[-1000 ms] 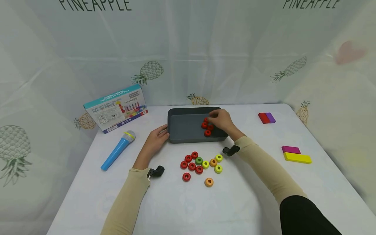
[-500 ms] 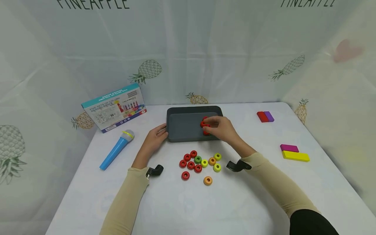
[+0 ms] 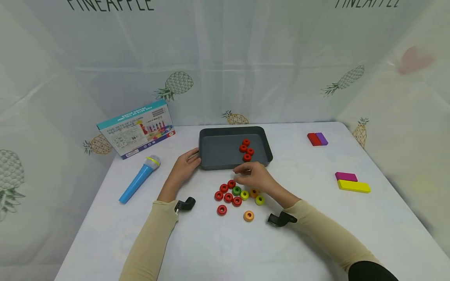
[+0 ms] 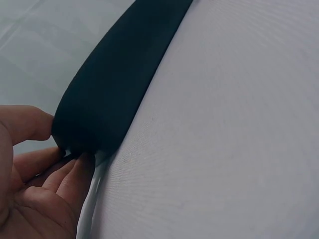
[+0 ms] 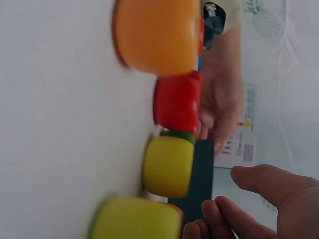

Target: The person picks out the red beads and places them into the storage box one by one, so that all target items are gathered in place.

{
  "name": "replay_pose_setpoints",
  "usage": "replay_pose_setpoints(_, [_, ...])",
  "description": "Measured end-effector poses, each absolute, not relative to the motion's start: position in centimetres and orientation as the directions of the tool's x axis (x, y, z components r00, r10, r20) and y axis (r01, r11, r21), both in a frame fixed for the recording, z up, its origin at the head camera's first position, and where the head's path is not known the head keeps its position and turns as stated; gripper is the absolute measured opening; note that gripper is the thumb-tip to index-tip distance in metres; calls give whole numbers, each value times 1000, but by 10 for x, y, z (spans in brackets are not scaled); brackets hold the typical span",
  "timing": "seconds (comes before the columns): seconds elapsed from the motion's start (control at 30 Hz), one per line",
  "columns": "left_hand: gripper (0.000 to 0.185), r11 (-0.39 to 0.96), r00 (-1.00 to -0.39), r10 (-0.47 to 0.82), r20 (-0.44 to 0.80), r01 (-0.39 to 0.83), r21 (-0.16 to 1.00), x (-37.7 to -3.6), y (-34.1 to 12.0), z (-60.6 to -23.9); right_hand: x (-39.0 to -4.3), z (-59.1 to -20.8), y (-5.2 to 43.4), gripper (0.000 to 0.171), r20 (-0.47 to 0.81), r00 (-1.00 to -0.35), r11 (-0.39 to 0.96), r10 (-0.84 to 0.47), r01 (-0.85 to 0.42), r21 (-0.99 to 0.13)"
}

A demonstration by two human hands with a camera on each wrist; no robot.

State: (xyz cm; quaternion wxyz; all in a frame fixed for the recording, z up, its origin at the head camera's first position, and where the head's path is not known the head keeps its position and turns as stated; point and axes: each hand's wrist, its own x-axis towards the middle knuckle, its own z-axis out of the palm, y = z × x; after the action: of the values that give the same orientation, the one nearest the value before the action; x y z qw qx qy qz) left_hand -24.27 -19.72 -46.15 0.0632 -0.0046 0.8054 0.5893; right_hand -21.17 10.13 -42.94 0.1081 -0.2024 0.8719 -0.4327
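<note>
A dark grey tray [image 3: 218, 150] lies at the back of the white table, with several red ring-shaped beads [image 3: 247, 157] in its right half. My left hand [image 3: 183, 168] holds the tray's left edge; in the left wrist view its thumb is at the rim and the curled fingers [image 4: 75, 181] at the tray's corner. My right hand [image 3: 256, 177] hovers just in front of the tray, over the loose beads, thumb and fingers apart with nothing seen between them. Beneath and around it lie red beads [image 3: 228, 198], a green bead [image 3: 236, 191], yellow beads [image 5: 168, 167] and orange beads [image 3: 248, 216].
A blue toy microphone [image 3: 140, 177] lies left of the left arm, below a leaning printed box [image 3: 137, 130]. Red and purple blocks [image 3: 317, 139] sit at the back right. Magenta and yellow blocks [image 3: 353, 185] lie nearer on the right. A pineapple-print curtain [image 3: 281, 78] hangs behind.
My right hand has withdrawn from the red beads in the tray and moved toward me, over the loose beads on the table. The left hand has stayed at the tray's edge.
</note>
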Motion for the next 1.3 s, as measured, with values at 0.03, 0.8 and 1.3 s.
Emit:
replay_pose_setpoints(0.03, [56, 308, -992, 60, -111, -87, 947, -242, -199, -461, -212, -432, 98, 32, -19, -892, 546, -451, -259, -797])
replay_pose_setpoints(0.8, [54, 299, -996, -10, -94, -93, 950, -231, -225, -451, -217, -441, 60, 23, 24, -850, 569, -526, -373, -733])
replay_pose_setpoints(1.3, [54, 296, -994, 76, -74, -48, 954, -243, -200, -464, -229, -400, 88, 24, 92, -879, 554, -468, -372, -745])
